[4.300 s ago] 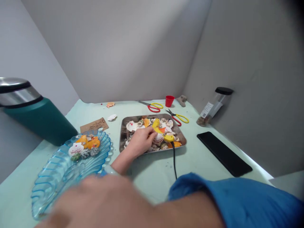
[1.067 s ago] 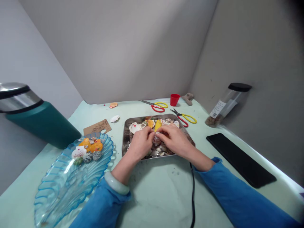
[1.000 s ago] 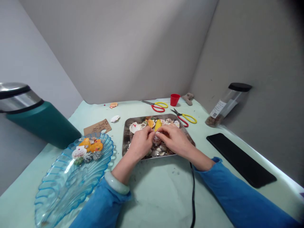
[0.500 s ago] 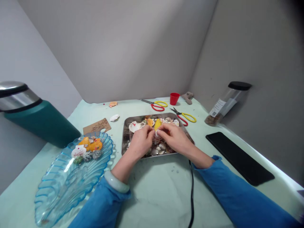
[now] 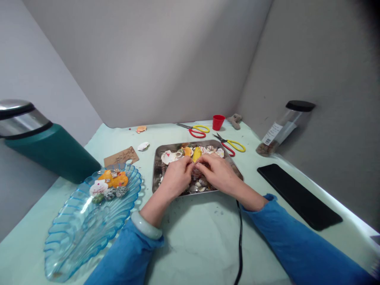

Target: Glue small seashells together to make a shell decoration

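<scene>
Worktop (image 5: 192,237) stretched pale green towards twelve o'clock. A clear blue dish (image 5: 86,225) lay at eight o'clock, bearing orange, white and speckled pieces (image 5: 120,180), with a teal bottle (image 5: 56,152) just beside it at nine. The metal tray (image 5: 157,162) sat at the dial's centre, and a black slab (image 5: 298,196) lay between three and four. The left hand (image 5: 178,174) reached over the tray from eight, the right hand (image 5: 218,172) from four; their fingers (image 5: 206,158) were drawn in close to each other, and I could not tell whether they were clamped on anything. A lidded jar (image 5: 276,132) showed at two, with red-and-yellow scissors (image 5: 225,141) nearer in and a second pair of scissors (image 5: 192,129) at twelve. A red cup (image 5: 218,122) was at one. Shells (image 5: 202,184) filled the tray beneath the fingers.
</scene>
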Demonstrator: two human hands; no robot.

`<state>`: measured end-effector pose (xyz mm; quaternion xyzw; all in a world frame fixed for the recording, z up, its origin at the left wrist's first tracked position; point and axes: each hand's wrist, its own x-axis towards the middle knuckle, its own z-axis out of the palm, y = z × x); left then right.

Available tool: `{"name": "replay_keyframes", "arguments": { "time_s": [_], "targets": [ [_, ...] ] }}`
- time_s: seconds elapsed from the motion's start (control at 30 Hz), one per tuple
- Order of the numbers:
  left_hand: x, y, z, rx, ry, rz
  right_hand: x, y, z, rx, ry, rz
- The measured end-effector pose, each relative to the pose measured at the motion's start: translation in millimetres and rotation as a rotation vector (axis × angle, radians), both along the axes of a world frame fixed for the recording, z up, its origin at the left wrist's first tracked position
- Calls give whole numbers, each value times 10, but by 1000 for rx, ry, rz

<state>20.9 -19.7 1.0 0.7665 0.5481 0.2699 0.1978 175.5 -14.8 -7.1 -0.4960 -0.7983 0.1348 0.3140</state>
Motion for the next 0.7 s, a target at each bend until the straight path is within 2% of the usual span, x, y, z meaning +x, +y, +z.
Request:
{"name": "replay_keyframes", "arguments": {
  "time_s": [0.17, 0.47, 0.7],
  "targets": [
    [-11, 2, -4, 23, -8, 61, 2, -8, 16, -31, 37, -44],
    [1, -11, 8, 8, -42, 74, -3, -10, 17, -28, 58, -34],
    [8, -18, 1, 60, -129, 161, -6, -57, 105, -62, 155, -158]
  ]
}}
